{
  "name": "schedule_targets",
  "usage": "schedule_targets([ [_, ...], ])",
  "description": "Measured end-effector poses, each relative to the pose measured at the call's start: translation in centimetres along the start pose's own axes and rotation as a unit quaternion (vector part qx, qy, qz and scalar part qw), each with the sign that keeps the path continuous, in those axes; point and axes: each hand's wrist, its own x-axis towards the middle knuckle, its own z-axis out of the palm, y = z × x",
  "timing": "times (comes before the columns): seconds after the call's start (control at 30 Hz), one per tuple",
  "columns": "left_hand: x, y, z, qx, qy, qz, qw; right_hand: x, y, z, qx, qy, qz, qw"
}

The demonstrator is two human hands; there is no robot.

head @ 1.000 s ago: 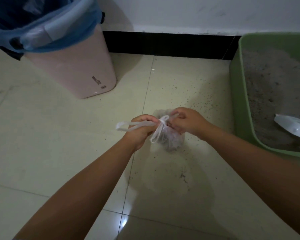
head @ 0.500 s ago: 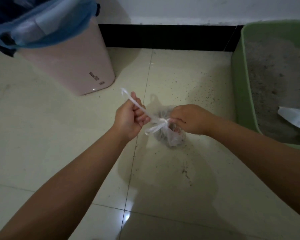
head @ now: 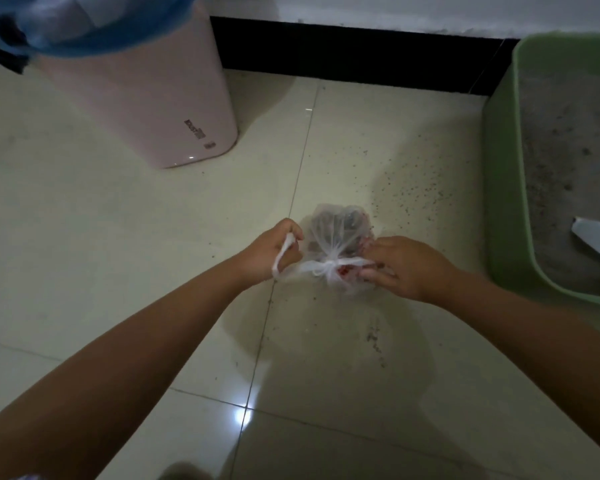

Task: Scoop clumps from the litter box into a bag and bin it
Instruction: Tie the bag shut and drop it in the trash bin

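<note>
Writing: the pink bin (head: 160, 109), far left, has a small dark logo and a sticker low on its near face, both too blurred to read. A blue liner (head: 84, 39) is folded over its rim. No other text in view.

Left hand (head: 271, 252): fingers curled round one white handle strip (head: 284, 252) of the bag, gripping it, with the strip looping out below the fist. Right hand (head: 404, 266): fingertips pinch the other strip (head: 355, 262) just right of the knot (head: 329, 268); the rest of the fingers are loosely bent. The strips run straight between the two hands, with the knot in the middle.

Clear plastic bag (head: 336, 230): on the floor tiles (head: 153, 237), centre of the scene, between the hands and a bit farther off. Dark clumps show through the plastic. Neck gathered at the knot.

Green litter box (head: 503, 202): right edge, near the bag but apart from it, filled with grey litter (head: 568, 150). A white scoop (head: 596, 237) lies in it on the near side, partly cut off by the frame.

Scattered litter grains (head: 406, 192) on the tiles between bag and box. Black skirting (head: 361, 53) along the far wall.
</note>
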Motion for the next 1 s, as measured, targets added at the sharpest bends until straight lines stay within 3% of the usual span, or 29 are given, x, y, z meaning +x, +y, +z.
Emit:
schedule_targets([
  [0.07, -0.2, -1.0, -1.4, -0.139, -0.082, -0.012, 0.987, -0.6, -0.4, 0.7, 0.006, 0.028, 0.008, 1.000],
  [0.17, -0.2, -1.4, -4.3, -0.363, -0.206, 0.005, 0.909, -0.7, -1.1, 2.1, -0.034, 0.032, 0.029, 0.998],
  [0.27, 0.3, -0.4, -6.4, -0.440, -0.341, 0.060, 0.829, -0.3, -2.0, 3.1, -0.082, 0.048, 0.074, 0.993],
  [0.3, 0.7, 0.2, -6.5, -0.456, -0.357, 0.041, 0.814, -0.2, -2.3, 3.1, -0.090, 0.070, 0.085, 0.990],
  [0.33, 1.0, 0.9, -6.3, -0.436, -0.348, 0.009, 0.830, -0.1, -2.7, 3.0, -0.076, 0.081, 0.096, 0.989],
  [0.37, 1.3, 1.5, -5.8, -0.359, -0.306, -0.012, 0.882, 0.0, -2.7, 3.3, -0.067, 0.106, 0.100, 0.987],
  [0.4, 1.6, 2.1, -4.7, -0.226, -0.240, -0.001, 0.944, 0.2, -2.8, 3.4, -0.068, 0.143, 0.106, 0.982],
  [0.43, 1.9, 2.7, -3.5, -0.051, -0.166, 0.031, 0.984, 0.4, -2.9, 3.5, -0.044, 0.143, 0.112, 0.982],
  [0.47, 1.9, 3.1, -2.3, 0.127, -0.108, 0.077, 0.983, 0.6, -3.0, 3.5, -0.015, 0.144, 0.120, 0.982],
  [0.5, 1.9, 3.1, -1.1, 0.242, -0.084, 0.128, 0.958, 0.6, -3.2, 3.4, 0.028, 0.136, 0.134, 0.981],
  [0.53, 1.9, 2.7, -0.1, 0.288, -0.091, 0.146, 0.942, 0.5, -3.3, 3.4, 0.064, 0.150, 0.148, 0.975],
  [0.67, 2.1, 1.5, 1.8, 0.277, -0.124, 0.111, 0.946, 0.6, -3.4, 3.9, 0.105, 0.200, 0.192, 0.955],
  [0.87, 2.2, 2.2, 1.2, 0.212, -0.005, 0.116, 0.970, 1.3, -3.5, 1.4, 0.136, 0.236, 0.200, 0.941],
  [1.0, 2.2, 4.4, -1.9, 0.186, 0.102, 0.147, 0.966, 2.7, -4.0, -2.8, 0.142, 0.287, 0.184, 0.929],
])
